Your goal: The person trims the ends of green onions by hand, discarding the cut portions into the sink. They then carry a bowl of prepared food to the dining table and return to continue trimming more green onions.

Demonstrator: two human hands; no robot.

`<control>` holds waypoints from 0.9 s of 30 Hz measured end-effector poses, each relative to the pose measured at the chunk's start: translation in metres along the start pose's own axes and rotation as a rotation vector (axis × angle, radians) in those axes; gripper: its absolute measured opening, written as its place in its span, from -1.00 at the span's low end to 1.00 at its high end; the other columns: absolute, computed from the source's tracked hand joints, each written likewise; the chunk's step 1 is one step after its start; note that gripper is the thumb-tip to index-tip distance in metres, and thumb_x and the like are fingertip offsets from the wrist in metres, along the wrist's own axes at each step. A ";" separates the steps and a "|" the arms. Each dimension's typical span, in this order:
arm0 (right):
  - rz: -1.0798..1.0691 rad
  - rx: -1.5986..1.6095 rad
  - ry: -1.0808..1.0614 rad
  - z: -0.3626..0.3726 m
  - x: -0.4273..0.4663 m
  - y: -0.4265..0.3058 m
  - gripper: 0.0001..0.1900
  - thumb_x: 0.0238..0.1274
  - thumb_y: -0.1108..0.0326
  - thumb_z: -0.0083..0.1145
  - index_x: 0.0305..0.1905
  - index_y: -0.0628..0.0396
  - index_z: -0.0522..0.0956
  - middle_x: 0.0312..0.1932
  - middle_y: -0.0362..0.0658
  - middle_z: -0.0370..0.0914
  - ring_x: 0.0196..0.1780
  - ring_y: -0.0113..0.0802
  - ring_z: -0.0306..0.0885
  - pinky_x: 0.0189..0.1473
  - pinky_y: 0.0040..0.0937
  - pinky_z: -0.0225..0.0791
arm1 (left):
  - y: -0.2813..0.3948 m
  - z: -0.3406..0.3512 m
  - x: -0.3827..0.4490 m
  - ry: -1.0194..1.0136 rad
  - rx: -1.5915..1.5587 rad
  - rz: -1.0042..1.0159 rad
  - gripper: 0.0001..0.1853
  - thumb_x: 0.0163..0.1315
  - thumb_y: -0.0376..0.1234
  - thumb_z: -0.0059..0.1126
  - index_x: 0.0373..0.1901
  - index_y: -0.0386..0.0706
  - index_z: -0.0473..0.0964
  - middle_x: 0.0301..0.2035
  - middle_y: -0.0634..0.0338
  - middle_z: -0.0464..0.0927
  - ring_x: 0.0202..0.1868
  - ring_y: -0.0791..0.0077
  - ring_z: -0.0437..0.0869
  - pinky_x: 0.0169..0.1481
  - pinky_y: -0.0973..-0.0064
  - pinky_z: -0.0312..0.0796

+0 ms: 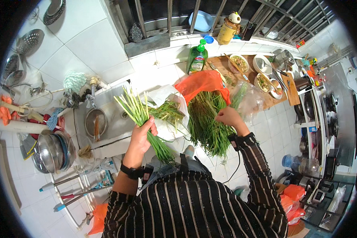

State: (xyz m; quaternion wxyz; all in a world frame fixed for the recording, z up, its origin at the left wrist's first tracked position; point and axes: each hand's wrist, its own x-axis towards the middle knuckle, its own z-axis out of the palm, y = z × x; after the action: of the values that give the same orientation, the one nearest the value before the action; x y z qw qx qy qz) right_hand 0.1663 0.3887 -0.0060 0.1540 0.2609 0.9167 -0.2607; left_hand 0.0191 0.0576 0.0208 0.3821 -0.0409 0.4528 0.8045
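Note:
A bundle of garlic chives (163, 150) is gripped in my left hand (142, 135), pale stem ends pointing up and away, green leaf tips hanging towards me. My right hand (230, 119) is over the edge of a large heap of chives (208, 125), fingers bent together; whether a stalk is between them cannot be made out. That heap spills from a red plastic bag (200, 81) over the counter's front edge. Between the bundle and the heap, a white plastic bag (183, 110) holds loose chive trimmings (166, 111).
A sink (116, 128) with a metal strainer (95, 117) lies to the left. Behind the bags stands a green soap pump bottle (197, 59). Right of them, a clear plastic bag (251, 99) and bowls of chopped food (238, 63) rest on a wooden board (220, 64).

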 end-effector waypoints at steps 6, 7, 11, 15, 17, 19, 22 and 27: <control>-0.192 0.369 0.312 -0.065 -0.026 -0.060 -0.80 0.09 0.24 0.21 -0.33 0.17 0.59 -0.60 -0.17 0.50 -0.51 -0.45 0.45 -0.44 -0.42 0.30 | 0.015 0.025 -0.003 -0.035 0.193 0.063 -0.86 0.17 -0.40 0.14 -0.28 -0.24 0.44 -0.51 0.18 0.51 -0.57 0.60 0.40 -0.46 0.61 0.28; -0.235 0.430 0.306 -0.070 -0.024 -0.063 -0.81 0.10 0.26 0.20 -0.32 0.18 0.58 -0.62 -0.21 0.48 -0.51 -0.53 0.43 -0.45 -0.46 0.29 | 0.019 0.034 -0.003 -0.063 0.232 0.069 -0.86 0.16 -0.40 0.14 -0.28 -0.24 0.45 -0.48 0.16 0.53 -0.57 0.61 0.40 -0.46 0.62 0.28; -0.367 1.048 0.352 -0.081 -0.028 -0.118 -0.85 0.13 0.46 0.16 -0.19 0.22 0.53 -0.54 -0.35 0.45 -0.50 -0.67 0.34 -0.48 -0.66 0.23 | 0.023 0.061 0.009 -0.200 0.370 0.131 -0.88 0.14 -0.40 0.17 -0.33 -0.25 0.51 -0.34 0.12 0.60 -0.57 0.66 0.38 -0.47 0.67 0.25; -0.355 1.105 0.245 -0.046 0.002 -0.132 -0.80 0.13 0.46 0.17 -0.14 0.21 0.49 -0.49 -0.34 0.46 -0.49 -0.66 0.39 -0.49 -0.68 0.27 | 0.012 0.085 0.027 -0.159 0.416 0.091 -0.88 0.11 -0.45 0.18 -0.31 -0.27 0.52 -0.38 0.23 0.56 -0.50 0.66 0.40 -0.45 0.65 0.24; -0.309 1.282 0.205 -0.027 0.012 -0.140 -0.81 0.14 0.46 0.16 -0.15 0.22 0.46 -0.53 -0.32 0.44 -0.50 -0.62 0.43 -0.49 -0.65 0.32 | 0.005 0.085 0.033 -0.126 0.437 0.088 -0.85 0.06 -0.41 0.26 -0.35 -0.22 0.49 -0.47 0.32 0.49 -0.53 0.68 0.36 -0.47 0.67 0.22; -0.250 1.438 0.191 -0.012 0.013 -0.154 -0.82 0.15 0.48 0.14 -0.17 0.22 0.42 -0.54 -0.30 0.44 -0.50 -0.57 0.45 -0.46 -0.63 0.36 | 0.003 0.083 0.032 -0.103 0.386 0.137 -0.83 0.03 -0.40 0.29 -0.38 -0.19 0.46 -0.50 0.36 0.45 -0.55 0.69 0.35 -0.48 0.67 0.21; -0.227 1.485 0.150 0.002 0.016 -0.159 -0.83 0.16 0.49 0.12 -0.20 0.20 0.37 -0.50 -0.26 0.45 -0.45 -0.50 0.49 -0.39 -0.57 0.44 | 0.002 0.063 0.036 -0.047 0.433 0.092 -0.79 0.00 -0.41 0.32 -0.40 -0.16 0.43 -0.53 0.37 0.42 -0.57 0.69 0.34 -0.51 0.67 0.20; -0.192 1.491 0.107 0.011 0.030 -0.148 -0.90 0.24 0.44 0.04 -0.21 0.22 0.42 -0.42 -0.20 0.48 -0.40 -0.48 0.50 -0.32 -0.52 0.46 | 0.004 0.041 0.040 0.038 0.484 0.043 -0.79 -0.01 -0.45 0.31 -0.39 -0.17 0.43 -0.53 0.35 0.43 -0.58 0.66 0.36 -0.53 0.65 0.21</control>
State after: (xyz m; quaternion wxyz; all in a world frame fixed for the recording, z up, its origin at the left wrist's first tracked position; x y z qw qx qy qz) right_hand 0.0608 0.2871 0.0310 -0.1315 0.2271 0.5222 -0.8115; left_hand 0.0003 0.1107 0.0311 0.3548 0.0464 0.6403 0.6797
